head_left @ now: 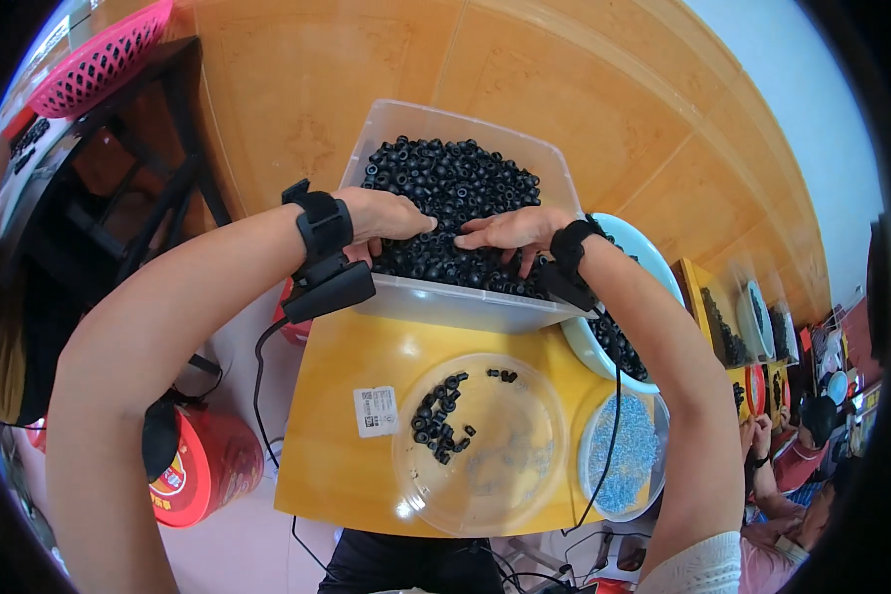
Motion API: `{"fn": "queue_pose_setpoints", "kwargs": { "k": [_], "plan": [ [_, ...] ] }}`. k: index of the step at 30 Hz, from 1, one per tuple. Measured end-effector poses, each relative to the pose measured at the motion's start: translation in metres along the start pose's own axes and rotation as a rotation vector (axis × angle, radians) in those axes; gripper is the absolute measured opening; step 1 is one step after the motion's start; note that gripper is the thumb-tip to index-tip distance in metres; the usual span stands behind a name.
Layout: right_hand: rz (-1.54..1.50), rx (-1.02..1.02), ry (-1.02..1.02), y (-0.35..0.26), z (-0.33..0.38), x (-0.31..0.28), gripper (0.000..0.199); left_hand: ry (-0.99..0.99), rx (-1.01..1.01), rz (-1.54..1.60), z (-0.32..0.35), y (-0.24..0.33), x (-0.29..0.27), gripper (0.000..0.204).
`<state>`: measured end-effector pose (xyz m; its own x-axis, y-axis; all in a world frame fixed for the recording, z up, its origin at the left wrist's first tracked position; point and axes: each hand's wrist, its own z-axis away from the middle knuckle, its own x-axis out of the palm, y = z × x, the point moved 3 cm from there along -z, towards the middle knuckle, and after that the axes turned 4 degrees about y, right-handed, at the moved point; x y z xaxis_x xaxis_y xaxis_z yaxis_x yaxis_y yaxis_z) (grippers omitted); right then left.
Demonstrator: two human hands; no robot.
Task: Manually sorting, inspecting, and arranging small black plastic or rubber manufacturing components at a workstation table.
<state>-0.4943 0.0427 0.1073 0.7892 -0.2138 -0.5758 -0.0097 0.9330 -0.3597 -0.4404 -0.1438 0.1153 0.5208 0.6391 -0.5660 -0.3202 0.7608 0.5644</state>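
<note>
You had your left hand (386, 216) and right hand (513, 230) open, fingers spread flat in the black rings (450, 188) filling the clear bin (465, 307) propped on the yellow tabletop (342, 436), apparently raking some toward the round clear tray (485, 445).

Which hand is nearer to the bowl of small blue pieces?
Right. The right hand rests in the bin of black rings, on the side toward the blue-piece bowl; the left hand lies farther left.
</note>
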Motion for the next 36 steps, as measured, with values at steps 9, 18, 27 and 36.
{"fn": "queue_pose_setpoints", "kwargs": {
  "k": [9,18,27,36],
  "plan": [
    [-0.159,-0.046,-0.036,0.002,-0.015,0.003,0.089,-0.188,0.038,0.160,-0.010,0.016,0.011,0.082],
    [-0.405,-0.234,-0.148,-0.003,-0.014,0.008,0.086,-0.226,0.111,0.448,-0.020,0.032,0.020,0.067],
    [-0.708,-0.209,0.154,-0.018,-0.022,0.000,0.042,-0.059,0.199,0.749,-0.039,0.049,0.024,0.050],
    [-0.924,-0.255,0.445,-0.033,-0.002,-0.013,0.040,0.338,0.194,0.851,-0.032,0.063,0.018,0.041]
  ]
}}
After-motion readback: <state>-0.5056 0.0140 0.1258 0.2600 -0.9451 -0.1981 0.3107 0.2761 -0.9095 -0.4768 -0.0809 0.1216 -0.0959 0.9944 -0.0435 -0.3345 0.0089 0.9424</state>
